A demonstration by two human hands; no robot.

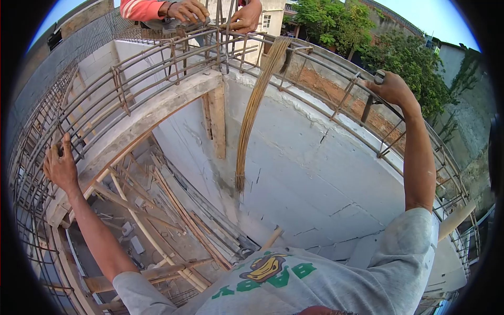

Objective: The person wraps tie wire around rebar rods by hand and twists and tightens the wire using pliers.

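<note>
My left hand (pixel 60 165) is on the rebar cage (pixel 123 94) at the left, its fingers bent over the bars. My right hand (pixel 392 90) grips the top of the right-hand rebar cage (pixel 336 79). A small dark piece shows between its thumb and fingers; what it is, I cannot make out. A bundle of thin tie wires (pixel 257 100) hangs over the right cage and down the wall's inner face, between my hands. Neither hand touches it.
Another person's hands (pixel 212 14) work at upright bars at the corner. Below the left cage runs a concrete beam (pixel 142 107) with a wooden post (pixel 217 123). A grey wall (pixel 310 157) lies under the right cage. Poles and planks (pixel 184 210) fill the space below.
</note>
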